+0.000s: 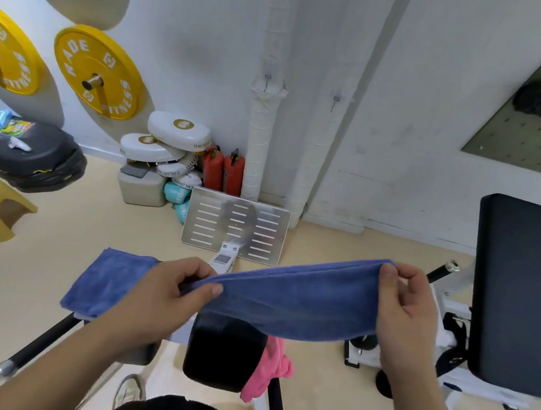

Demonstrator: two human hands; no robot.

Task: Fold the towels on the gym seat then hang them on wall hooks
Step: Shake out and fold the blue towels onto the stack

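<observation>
The white wall (pixel 383 133) fills the view beyond both hands. A long dark pad (pixel 513 291) stands upright just outside the right hand, apart from it.

The blue towel (pixel 297 298) is held up in the air and stretched sideways between the two hands. It looks doubled over along its upper edge, and its lower edge sags in a shallow curve. Its left end runs past the left hand and hangs out beyond it on the outer side. Its right end stops at the right hand.

Directly below the towel and between the forearms sits the black padded surface (pixel 223 354), not touching the blue cloth.

The left hand (pixel 170 291) pinches the towel's upper edge between thumb and curled fingers, with the thumb on the near side. The right hand (pixel 407 311) pinches the towel's upper right end the same way, thumb toward the viewer and fingers bent behind the cloth.

A pink towel (pixel 269 371) lies bunched on the right edge of the padded surface, below the right hand's side of the blue towel, and spills downward.

Two small wall hooks (pixel 267 80) sit far above and beyond the hands.
</observation>
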